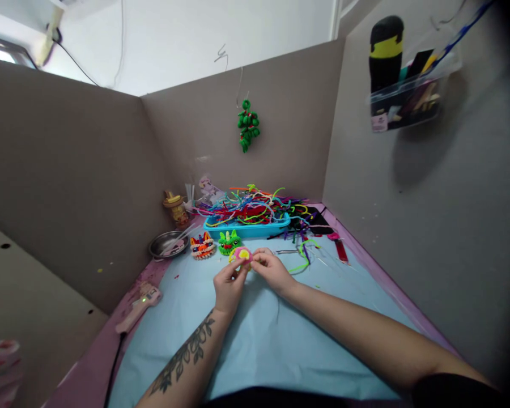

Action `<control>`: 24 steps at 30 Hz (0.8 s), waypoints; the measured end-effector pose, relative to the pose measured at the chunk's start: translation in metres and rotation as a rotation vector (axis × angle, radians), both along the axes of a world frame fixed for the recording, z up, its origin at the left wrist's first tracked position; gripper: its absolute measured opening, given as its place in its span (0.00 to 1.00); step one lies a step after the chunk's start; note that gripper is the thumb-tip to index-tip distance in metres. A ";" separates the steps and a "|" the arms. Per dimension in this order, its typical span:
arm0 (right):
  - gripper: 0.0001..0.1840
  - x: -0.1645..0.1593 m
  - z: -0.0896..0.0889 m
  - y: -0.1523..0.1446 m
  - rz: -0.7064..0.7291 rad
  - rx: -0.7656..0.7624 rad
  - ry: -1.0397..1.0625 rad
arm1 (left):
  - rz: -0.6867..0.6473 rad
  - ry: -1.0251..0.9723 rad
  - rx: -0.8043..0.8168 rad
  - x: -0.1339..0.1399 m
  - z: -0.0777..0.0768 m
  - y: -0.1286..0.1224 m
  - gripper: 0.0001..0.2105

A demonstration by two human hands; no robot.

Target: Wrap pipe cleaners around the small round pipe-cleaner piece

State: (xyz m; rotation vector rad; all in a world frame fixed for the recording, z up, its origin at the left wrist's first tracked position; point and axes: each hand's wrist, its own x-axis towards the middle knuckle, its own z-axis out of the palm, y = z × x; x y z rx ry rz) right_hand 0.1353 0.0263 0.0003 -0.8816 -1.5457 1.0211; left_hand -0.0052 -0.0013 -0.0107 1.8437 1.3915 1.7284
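Between my hands, above the blue cloth, is a small pink and yellow pipe-cleaner piece (pixel 240 254). My left hand (pixel 230 280) pinches its lower edge between thumb and fingers. From the right, my right hand (pixel 273 270) closes its fingertips on the same piece's edge; whether they also hold a small part is too fine to see. Just behind it sit a green pipe-cleaner animal head (pixel 229 242) and an orange one (pixel 202 246).
A blue tray (pixel 246 229) heaped with colourful pipe cleaners (pixel 255 207) stands at the back. Left are a metal bowl (pixel 169 245) and a pink glue gun (pixel 139 307); right, tweezers (pixel 286 251) and red-handled scissors (pixel 340 249). Grey partitions (pixel 280 113) enclose the table.
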 end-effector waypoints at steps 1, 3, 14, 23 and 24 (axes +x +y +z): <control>0.07 -0.001 0.000 0.000 0.002 -0.022 0.022 | 0.004 -0.032 -0.024 0.001 0.000 0.000 0.12; 0.07 -0.002 -0.002 0.000 0.011 -0.054 0.069 | 0.010 -0.088 -0.075 0.002 0.001 0.000 0.13; 0.09 0.008 0.004 0.006 -0.065 -0.008 0.035 | -0.131 -0.209 -0.159 -0.001 0.008 -0.002 0.27; 0.07 0.014 -0.004 0.010 -0.050 0.078 -0.051 | 0.023 -0.219 -0.119 -0.007 0.007 0.006 0.10; 0.07 0.014 -0.006 0.011 -0.045 0.075 -0.053 | 0.015 -0.190 -0.131 -0.009 0.007 0.008 0.10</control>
